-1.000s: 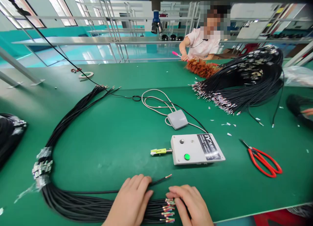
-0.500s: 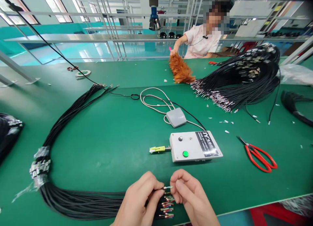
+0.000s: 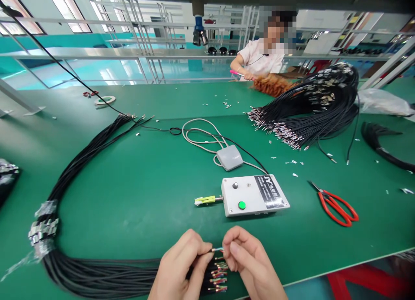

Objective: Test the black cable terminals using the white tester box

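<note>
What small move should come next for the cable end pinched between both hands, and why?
Probably carry the cable end up to the yellow-green clip on the white box: left hand and right hand have it singled out from the bundle.

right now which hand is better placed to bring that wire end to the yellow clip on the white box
Probably the right hand: it pinches the wire end and sits below the white box; the left hand grips the cables.

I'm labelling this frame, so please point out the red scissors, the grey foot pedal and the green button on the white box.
red scissors [image 3: 337,204], head view, on the red handle loops.
grey foot pedal [image 3: 229,157], head view, top face.
green button [image 3: 241,205], head view, button centre.
</note>
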Motion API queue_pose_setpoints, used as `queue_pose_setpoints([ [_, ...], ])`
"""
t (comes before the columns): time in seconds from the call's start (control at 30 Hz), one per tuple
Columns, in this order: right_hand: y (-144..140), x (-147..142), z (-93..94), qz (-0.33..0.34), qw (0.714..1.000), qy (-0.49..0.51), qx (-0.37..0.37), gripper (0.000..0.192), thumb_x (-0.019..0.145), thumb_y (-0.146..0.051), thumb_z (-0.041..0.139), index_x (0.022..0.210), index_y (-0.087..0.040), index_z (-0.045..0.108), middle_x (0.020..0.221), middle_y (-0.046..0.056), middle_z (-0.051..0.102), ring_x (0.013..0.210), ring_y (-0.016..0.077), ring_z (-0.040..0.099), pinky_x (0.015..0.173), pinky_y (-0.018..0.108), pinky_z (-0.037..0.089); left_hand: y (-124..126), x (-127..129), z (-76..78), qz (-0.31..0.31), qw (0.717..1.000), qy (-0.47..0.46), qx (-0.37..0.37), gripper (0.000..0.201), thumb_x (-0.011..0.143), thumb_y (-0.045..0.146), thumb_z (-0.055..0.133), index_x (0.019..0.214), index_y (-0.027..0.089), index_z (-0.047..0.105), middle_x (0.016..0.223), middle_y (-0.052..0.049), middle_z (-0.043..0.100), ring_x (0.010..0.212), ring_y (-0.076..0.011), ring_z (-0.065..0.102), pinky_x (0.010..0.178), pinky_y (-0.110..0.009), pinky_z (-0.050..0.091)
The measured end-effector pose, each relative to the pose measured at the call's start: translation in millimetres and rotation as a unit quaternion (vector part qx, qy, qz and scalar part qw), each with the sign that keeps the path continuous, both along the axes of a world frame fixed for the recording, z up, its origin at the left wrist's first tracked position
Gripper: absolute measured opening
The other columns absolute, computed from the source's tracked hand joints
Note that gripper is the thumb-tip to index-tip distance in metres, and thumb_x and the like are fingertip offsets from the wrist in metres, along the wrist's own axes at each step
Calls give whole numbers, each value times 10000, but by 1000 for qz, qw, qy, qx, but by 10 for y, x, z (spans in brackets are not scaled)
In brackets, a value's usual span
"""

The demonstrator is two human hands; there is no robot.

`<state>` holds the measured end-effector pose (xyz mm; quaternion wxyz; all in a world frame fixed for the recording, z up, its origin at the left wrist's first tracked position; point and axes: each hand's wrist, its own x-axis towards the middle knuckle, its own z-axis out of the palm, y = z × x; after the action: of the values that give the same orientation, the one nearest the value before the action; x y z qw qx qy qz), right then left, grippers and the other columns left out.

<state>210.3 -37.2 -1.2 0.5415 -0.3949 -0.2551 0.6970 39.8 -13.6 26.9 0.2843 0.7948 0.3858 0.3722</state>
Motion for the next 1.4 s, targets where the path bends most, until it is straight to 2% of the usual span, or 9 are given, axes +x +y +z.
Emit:
queue_pose_setpoints([
  [0.1, 51, 37, 44, 22, 1000, 0, 14, 337, 749, -473, 776, 810, -162, 661, 664, 4, 594, 563, 77, 470, 550, 204, 332, -2, 2, 9, -7, 1000, 3, -2, 156, 925, 55, 501, 896, 197, 561, 764, -4, 569, 678, -123, 578, 623, -194, 484],
  [0.3, 125, -6, 185, 48, 999, 5, -10, 338, 707, -441, 820, 782, -162, 645, 625, -37, 513, 569, 70, 418, 576, 206, 326, -4, -9, -2, -20, 1000, 13, -7, 165, 953, 92, 465, 920, 207, 579, 760, -9, 610, 671, -132, 588, 634, -205, 485],
  [0.4, 133, -23, 157, 56, 998, 16, -26, 354, 701, -449, 824, 770, -161, 631, 615, -40, 516, 559, 66, 406, 566, 204, 306, 0, -27, 6, -16, 1000, 19, -17, 173, 969, 126, 442, 947, 224, 583, 722, 15, 619, 633, -123, 588, 622, -193, 477],
  [0.6, 116, -23, 148, 56, 998, 16, -31, 363, 723, -474, 801, 801, -155, 645, 651, -18, 573, 571, 72, 433, 587, 212, 323, 1, -17, 7, -19, 997, -9, -70, 212, 976, 148, 405, 850, 214, 562, 595, 56, 514, 497, -95, 511, 504, -156, 423],
  [0.87, 173, -76, 199, 44, 999, 17, -28, 338, 711, -439, 812, 785, -159, 638, 643, -26, 550, 578, 77, 429, 583, 215, 318, 0, -11, 10, -14, 997, -19, -75, 205, 973, 165, 413, 850, 213, 569, 606, 47, 516, 505, -101, 504, 507, -165, 413],
  [1.03, 126, -142, 129, 65, 997, 19, -29, 370, 690, -451, 828, 761, -164, 606, 604, -48, 493, 540, 70, 390, 546, 215, 284, -28, -27, -26, 8, 989, -44, -139, 216, 993, 196, 380, 895, 223, 570, 569, 66, 476, 480, -100, 457, 488, -165, 392],
  [1.13, 102, -132, 127, 47, 998, 18, -25, 366, 701, -457, 820, 776, -167, 609, 609, -46, 502, 552, 75, 401, 554, 214, 293, -49, -24, -43, 23, 985, -47, -163, 208, 997, 231, 385, 924, 233, 579, 575, 66, 473, 494, -109, 450, 498, -174, 395],
  [1.3, 121, -65, 174, 33, 999, 22, -21, 336, 744, -461, 783, 794, -164, 634, 634, -29, 539, 581, 81, 424, 589, 214, 326, -43, -21, -28, 25, 986, -45, -158, 200, 990, 227, 397, 940, 243, 590, 601, 60, 490, 511, -113, 463, 508, -180, 399],
  [1.4, 126, -59, 163, 40, 999, -13, -4, 311, 765, -453, 767, 812, -170, 647, 659, -20, 556, 600, 89, 446, 602, 219, 346, -37, -24, -13, 23, 988, -43, -144, 193, 982, 213, 413, 929, 242, 597, 611, 56, 513, 518, -112, 475, 513, -182, 404],
])
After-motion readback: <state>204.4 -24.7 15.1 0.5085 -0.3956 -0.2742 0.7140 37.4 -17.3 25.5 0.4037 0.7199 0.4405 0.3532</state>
